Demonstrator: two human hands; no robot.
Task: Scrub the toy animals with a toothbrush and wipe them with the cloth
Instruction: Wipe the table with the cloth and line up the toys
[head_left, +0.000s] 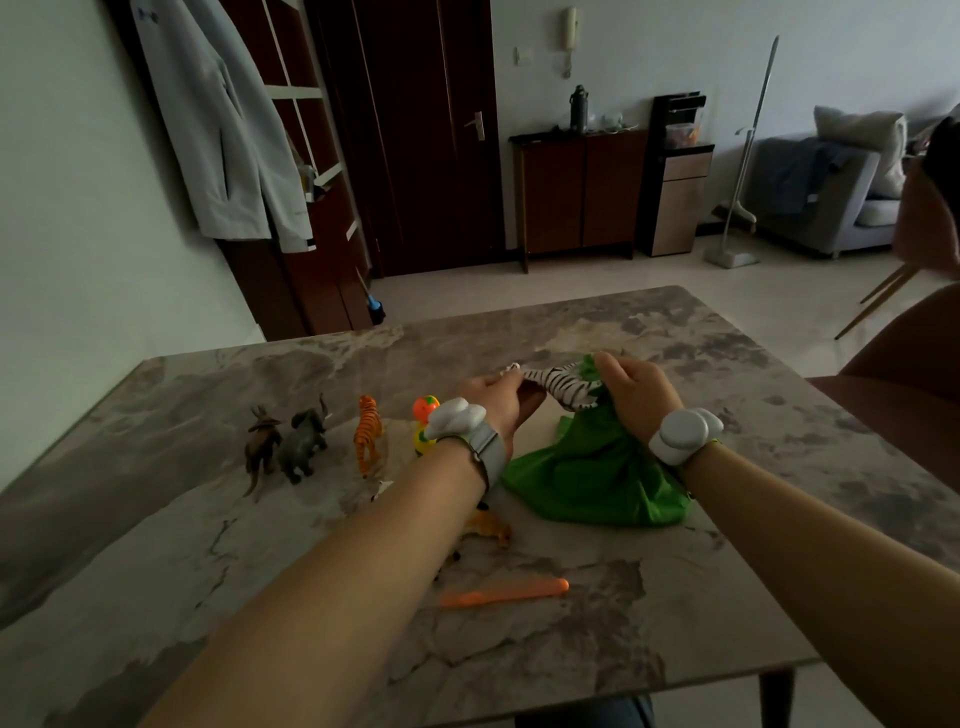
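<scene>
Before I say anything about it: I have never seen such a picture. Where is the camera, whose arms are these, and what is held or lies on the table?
There is no machine here. A person wears a camera on the head, so you look down along their own arms. The left hand holds a toy zebra; the right hand grips a green cloth against it. White bands sit on both wrists. On the marble table stand a brown animal, an elephant and a tiger; an orange toothbrush lies nearer the person.
</scene>
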